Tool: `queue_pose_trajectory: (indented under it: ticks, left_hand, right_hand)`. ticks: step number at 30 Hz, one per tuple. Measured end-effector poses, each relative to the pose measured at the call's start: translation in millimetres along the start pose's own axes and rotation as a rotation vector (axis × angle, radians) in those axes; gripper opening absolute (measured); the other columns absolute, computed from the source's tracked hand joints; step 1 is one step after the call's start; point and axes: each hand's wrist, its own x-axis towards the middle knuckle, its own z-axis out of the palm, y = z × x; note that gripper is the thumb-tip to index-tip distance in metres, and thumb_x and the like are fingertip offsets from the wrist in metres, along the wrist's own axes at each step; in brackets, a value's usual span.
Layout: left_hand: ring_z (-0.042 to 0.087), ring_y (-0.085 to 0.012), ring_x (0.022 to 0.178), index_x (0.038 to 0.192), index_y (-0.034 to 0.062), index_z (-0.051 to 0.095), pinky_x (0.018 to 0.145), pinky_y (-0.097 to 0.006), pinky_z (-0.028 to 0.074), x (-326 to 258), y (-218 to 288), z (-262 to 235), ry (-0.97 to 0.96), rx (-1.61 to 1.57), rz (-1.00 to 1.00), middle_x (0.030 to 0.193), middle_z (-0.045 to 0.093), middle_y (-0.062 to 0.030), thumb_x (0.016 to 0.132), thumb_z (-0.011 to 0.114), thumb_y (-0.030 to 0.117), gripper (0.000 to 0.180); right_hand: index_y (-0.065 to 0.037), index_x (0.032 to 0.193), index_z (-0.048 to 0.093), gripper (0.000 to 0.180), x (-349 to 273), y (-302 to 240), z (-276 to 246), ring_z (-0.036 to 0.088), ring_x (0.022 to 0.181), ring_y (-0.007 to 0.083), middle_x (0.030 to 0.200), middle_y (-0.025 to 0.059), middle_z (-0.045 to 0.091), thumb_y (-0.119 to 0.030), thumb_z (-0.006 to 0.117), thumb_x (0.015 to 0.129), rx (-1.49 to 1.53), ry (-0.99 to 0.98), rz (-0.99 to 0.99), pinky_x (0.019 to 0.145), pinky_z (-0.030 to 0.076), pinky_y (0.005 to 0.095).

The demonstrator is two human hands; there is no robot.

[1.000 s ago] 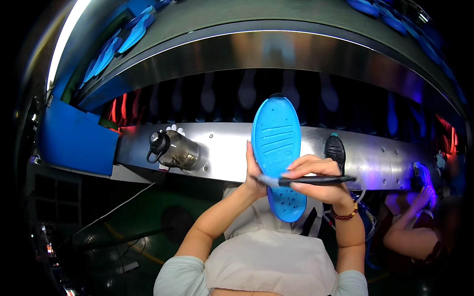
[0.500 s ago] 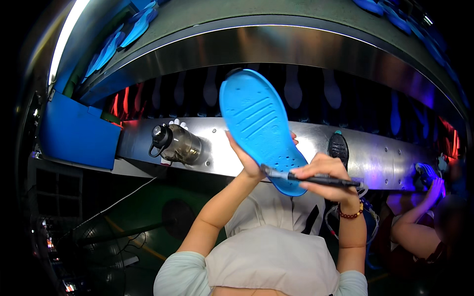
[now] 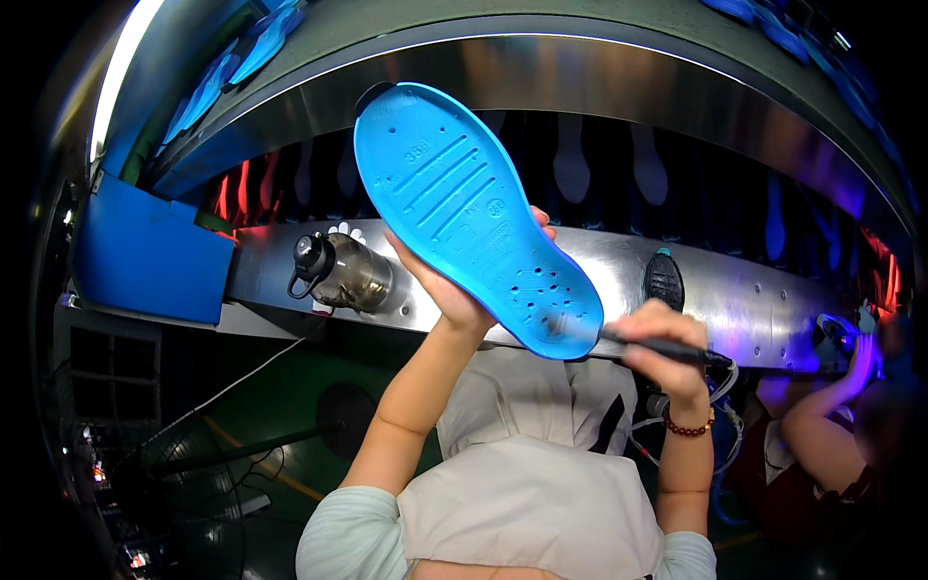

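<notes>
While the left hand point(image 3: 454, 290) props the blue shoe sole point(image 3: 474, 213) up from behind at centre frame, fingers closed round its narrow lower half, the right hand point(image 3: 662, 348) is clamped on a dark pen-like tool point(image 3: 657, 348) with its tip touching the sole's lower end. Looks to me like the tool work is mid-way at best: the tip sits at just 1 spot near the rounded end, and I can't make out any mark or coating it's leaving, so hard to call how much of the sole is done. The rest of the tread face looks plain.

Pose-wise, both forearms come up from the lower edge, left one angled up toward the middle, right one nearly upright with a bead bracelet point(image 3: 688, 425) at the wrist. The sole tilts with its far end toward the upper left.

Further out there's a dark bottle point(image 3: 343, 275) lying on the steel ledge point(image 3: 773, 300) left of centre, a blue bin point(image 3: 145, 251) at the far left, and another person's arm point(image 3: 822, 440) at the lower right.
</notes>
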Motion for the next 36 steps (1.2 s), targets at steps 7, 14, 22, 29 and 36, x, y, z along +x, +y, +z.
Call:
queue_pose_trajectory:
  ticks: [7, 14, 22, 29, 36]
  left_hand:
    - [0.058, -0.0333, 0.085, 0.121, 0.0003, 0.04, 0.075, -0.045, 0.049, 2.0, 6.7, -7.6, -0.088, 0.044, -0.001, 0.099, 0.055, -0.0249, 0.065, 0.011, 0.085, 0.106]
    - [0.049, -0.0347, 0.108, 0.135, 0.0052, 0.024, 0.09, -0.046, 0.042, -22.7, -23.9, 8.0, 0.023, 0.014, -0.107, 0.125, 0.041, -0.0221, 0.074, 0.022, 0.077, 0.095]
    - [0.046, -0.0297, 0.115, 0.136, 0.0074, 0.025, 0.095, -0.044, 0.039, -27.1, -19.4, -48.3, -0.219, 0.016, -0.326, 0.132, 0.039, -0.0163, 0.084, 0.034, 0.055, 0.071]
    - [0.055, -0.0222, 0.102, 0.131, -0.0011, 0.031, 0.087, -0.034, 0.046, -18.1, 5.0, -34.5, -0.179, 0.113, -0.57, 0.117, 0.051, -0.0168, 0.084, 0.05, 0.035, 0.062]
    - [0.057, -0.0235, 0.099, 0.128, -0.0049, 0.035, 0.087, -0.033, 0.045, -10.1, 7.0, -18.3, -0.163, 0.282, -0.86, 0.115, 0.052, -0.0197, 0.082, 0.051, 0.034, 0.062]
  right_hand:
    - [0.0, 0.086, 0.067, 0.023, 4.1, 10.5, -2.8, 0.057, 0.088, 0.0219, 0.09, 0.0101, 0.066, 0.004, 0.068, 0.063, 0.109, -0.235, -0.14, 0.078, 0.046, 0.0294]
    - [0.004, 0.092, 0.061, 0.02, -1.4, 24.7, 28.8, 0.059, 0.091, 0.0199, 0.094, 0.0183, 0.063, 0.005, 0.062, 0.072, 0.547, 0.233, 0.07, 0.081, 0.046, 0.0281]
    - [0.003, 0.092, 0.063, 0.024, 7.3, -12.4, 10.5, 0.064, 0.085, 0.023, 0.095, 0.0176, 0.064, 0.005, 0.067, 0.068, 0.126, -0.372, -0.004, 0.076, 0.051, 0.0285]
    - [0.0, 0.091, 0.064, 0.021, 13.0, -18.5, 16.6, 0.065, 0.084, 0.0227, 0.093, 0.0144, 0.065, 0.0, 0.067, 0.07, -0.188, -0.397, -0.018, 0.075, 0.052, 0.0285]
    - [-0.001, 0.09, 0.064, 0.021, 19.1, -15.9, 9.0, 0.064, 0.088, 0.025, 0.095, 0.0149, 0.064, 0.002, 0.067, 0.069, -0.254, -0.432, -0.012, 0.079, 0.051, 0.0303]
